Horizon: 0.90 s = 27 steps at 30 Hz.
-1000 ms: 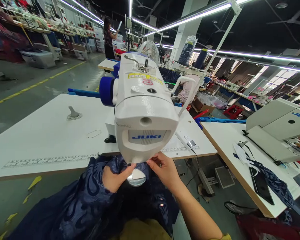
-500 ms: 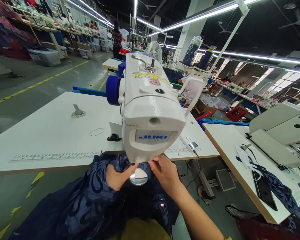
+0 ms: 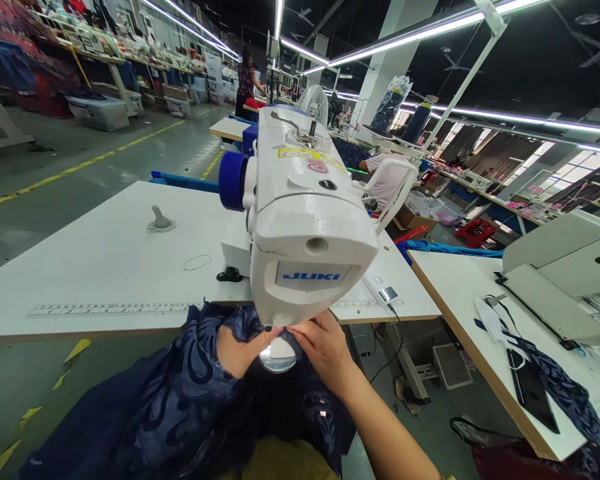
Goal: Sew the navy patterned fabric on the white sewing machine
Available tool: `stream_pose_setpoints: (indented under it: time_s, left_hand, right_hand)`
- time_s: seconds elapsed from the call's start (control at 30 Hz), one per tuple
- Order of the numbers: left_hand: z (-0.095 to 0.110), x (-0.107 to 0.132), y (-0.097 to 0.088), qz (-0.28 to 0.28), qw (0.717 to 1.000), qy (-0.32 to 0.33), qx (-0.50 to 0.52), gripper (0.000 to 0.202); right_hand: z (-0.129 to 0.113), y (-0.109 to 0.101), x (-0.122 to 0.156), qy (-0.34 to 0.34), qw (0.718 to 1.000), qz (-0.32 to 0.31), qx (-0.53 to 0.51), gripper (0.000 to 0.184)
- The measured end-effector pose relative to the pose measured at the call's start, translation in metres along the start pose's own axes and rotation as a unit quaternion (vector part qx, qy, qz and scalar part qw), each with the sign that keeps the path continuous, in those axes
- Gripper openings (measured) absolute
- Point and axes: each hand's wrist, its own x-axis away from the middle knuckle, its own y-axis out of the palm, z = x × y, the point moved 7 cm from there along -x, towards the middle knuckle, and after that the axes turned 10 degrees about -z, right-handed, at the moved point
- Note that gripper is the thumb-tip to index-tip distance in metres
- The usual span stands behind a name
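A white table with a bare wood edge [image 3: 80, 280] spreads across the middle, a printed ruler scale [image 3: 110, 309] running along its near edge. A white sewing machine with blue JUKI lettering [image 3: 317, 227] stands toward the table's right side, a dark blue round handwheel [image 3: 233, 181] on its left. Toward the table's far edge, left of the machine, sits a grey cone-like piece ringed with pale cord [image 3: 161, 220]; a thin loop of thread [image 3: 197, 262] lies nearer. On a second white table [image 3: 455, 293] to the right, a black phone [image 3: 533, 390] rests close to the left edge. Behind, a yellow line [image 3: 95, 158] crosses the grey-green floor [image 3: 155, 150], and a person in dark patterned clothes [image 3: 247, 83] stands at the back.

The navy patterned cloth [image 3: 170, 400] hangs over the table's near edge, gathered below the machine head. The left hand [image 3: 240, 350] is closed on it, thumb pointing right, other fingers hidden in folds. The right hand [image 3: 327, 350] reaches in from the lower right, forearm slanting, thumb and forefinger pinching the cloth; the thumb tips nearly meet.
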Motion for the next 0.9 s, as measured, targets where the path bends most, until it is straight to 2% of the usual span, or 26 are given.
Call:
stream_pose_setpoints:
  time_s: [0.1,0.17,0.23,0.47,0.63,0.7,0.9]
  left_hand:
    - [-0.001,-0.001,-0.001,0.008,1.000,0.003,-0.021,0.040]
    - [0.001,-0.001,-0.002,0.015,0.999,0.010,-0.033,0.037]
    - [0.005,-0.001,-0.003,0.021,0.999,0.021,-0.033,0.035]
    - [0.002,0.000,0.001,0.023,1.000,0.003,0.002,0.024]
    - [-0.007,0.000,0.000,-0.003,1.000,0.014,0.008,0.029]
    - [-0.010,0.000,-0.002,-0.014,0.999,0.020,0.021,0.031]
    - [-0.019,0.001,-0.002,-0.019,0.998,-0.005,0.053,0.032]
  right_hand:
    - [0.014,-0.001,-0.006,0.096,0.991,-0.018,-0.090,0.012]
    - [0.025,0.001,-0.009,0.161,0.971,-0.044,-0.168,0.027]
    - [0.031,0.006,-0.012,0.194,0.952,-0.078,-0.225,0.038]
    - [0.039,0.014,-0.013,0.208,0.925,-0.132,-0.287,0.032]
    - [0.043,0.016,-0.001,0.211,0.911,-0.095,-0.341,0.012]
    - [0.043,0.014,0.002,0.205,0.910,-0.078,-0.353,0.016]
    - [0.043,0.012,0.002,0.202,0.910,-0.089,-0.350,0.021]
